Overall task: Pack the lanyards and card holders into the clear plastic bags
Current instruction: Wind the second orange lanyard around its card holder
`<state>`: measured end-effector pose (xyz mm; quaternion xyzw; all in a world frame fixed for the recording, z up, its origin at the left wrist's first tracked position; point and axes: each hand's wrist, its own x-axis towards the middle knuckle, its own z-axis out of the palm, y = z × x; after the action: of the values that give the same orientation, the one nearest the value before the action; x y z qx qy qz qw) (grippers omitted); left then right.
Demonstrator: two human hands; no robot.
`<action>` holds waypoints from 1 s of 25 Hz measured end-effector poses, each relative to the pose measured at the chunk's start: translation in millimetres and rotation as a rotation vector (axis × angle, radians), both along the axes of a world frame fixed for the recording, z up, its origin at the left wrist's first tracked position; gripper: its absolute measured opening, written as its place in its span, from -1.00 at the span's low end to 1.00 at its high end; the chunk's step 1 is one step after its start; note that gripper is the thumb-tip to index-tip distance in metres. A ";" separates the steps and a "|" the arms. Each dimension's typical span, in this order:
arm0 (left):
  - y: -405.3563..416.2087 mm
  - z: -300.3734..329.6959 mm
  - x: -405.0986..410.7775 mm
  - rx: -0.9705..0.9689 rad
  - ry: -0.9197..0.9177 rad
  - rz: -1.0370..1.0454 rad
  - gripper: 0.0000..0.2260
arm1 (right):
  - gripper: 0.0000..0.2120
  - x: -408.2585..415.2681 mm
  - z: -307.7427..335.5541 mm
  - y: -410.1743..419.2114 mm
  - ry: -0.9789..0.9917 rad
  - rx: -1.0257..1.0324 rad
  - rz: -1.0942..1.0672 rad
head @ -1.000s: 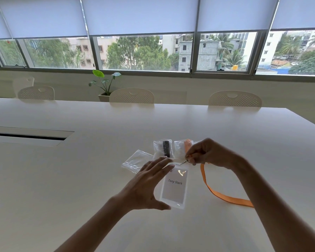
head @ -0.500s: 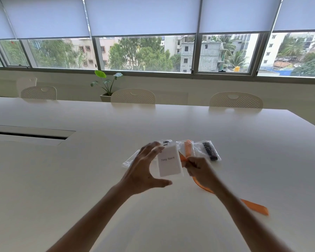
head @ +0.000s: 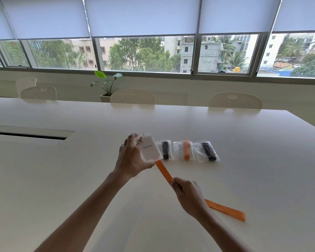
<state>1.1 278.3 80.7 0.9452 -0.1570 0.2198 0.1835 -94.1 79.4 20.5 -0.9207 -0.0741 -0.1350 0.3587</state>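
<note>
- Head view: I see the left hand raised over the white tabletop, its fingers and thumb curled round the edges of a clear card holder with a white name card inside.
- The holder is tilted, its metal clip end pointing up and away from me, its lower end toward the right hand.
- From under the holder's lower end an orange lanyard runs as a taut strip down to the right hand, which grips it with curled fingers.
- Past the right hand, the lanyard's loose end lies flat on the tabletop, trailing off to the right.
- Just beyond the card holder I count three clear plastic bags in a row on the tabletop: the left bag with a black strap folded inside, the middle bag with an orange one, the right bag with another black one.
- The left bag sits right beside the holder's edge as I see it; I cannot tell whether they touch.
- Across the tabletop stand white perforated chairs, with a potted plant under the windows.
- A cable hatch is set into the tabletop at my far left.
</note>
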 end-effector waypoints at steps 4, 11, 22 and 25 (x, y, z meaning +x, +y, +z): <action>7.8 -4.9 6.5 0.064 -0.018 0.073 -0.07 | -0.73 -12.9 7.1 1.4 -0.048 -0.026 0.048; 18.1 -14.3 6.8 0.159 0.001 0.117 -0.08 | -0.79 -26.3 36.6 0.0 -0.058 -0.019 0.113; -1.5 -32.3 -32.0 0.418 -0.122 -0.361 -0.06 | -0.93 6.5 127.0 -25.7 -0.324 -0.078 -0.010; -10.6 -27.1 -42.4 0.400 -0.149 -0.464 -0.06 | -0.91 27.4 134.5 -35.2 -0.276 0.002 -0.101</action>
<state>-41.3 267.7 53.7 0.8827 -0.4219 0.2054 0.0271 -66.8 44.2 155.0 -0.8955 -0.0764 -0.2782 0.3389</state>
